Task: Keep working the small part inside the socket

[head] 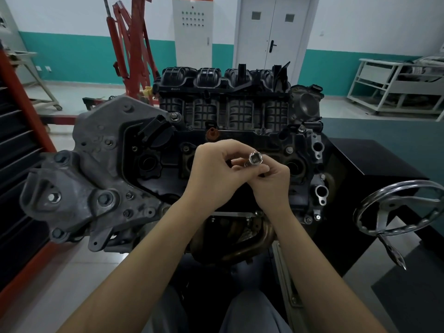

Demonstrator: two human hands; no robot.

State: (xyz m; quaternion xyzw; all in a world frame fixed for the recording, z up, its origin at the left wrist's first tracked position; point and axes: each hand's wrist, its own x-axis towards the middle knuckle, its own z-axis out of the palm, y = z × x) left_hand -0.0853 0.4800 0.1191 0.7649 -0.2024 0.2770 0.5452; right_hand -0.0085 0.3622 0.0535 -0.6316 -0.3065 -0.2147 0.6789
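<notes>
Pinching a chrome socket (255, 159), both hands; square opening faces camera.

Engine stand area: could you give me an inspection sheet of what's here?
Surface: engine mounted on a stand, top cover facing the camera.
Job's things: chrome socket with square drive hole, held above the engine.
Clutter: orange cap on the cover.
Grips: left hand and right hand both pinch the socket.
Cables: nothing seen.
Surroundings: chrome handwheel at right, red hoist behind, grey double door, white rack.
</notes>
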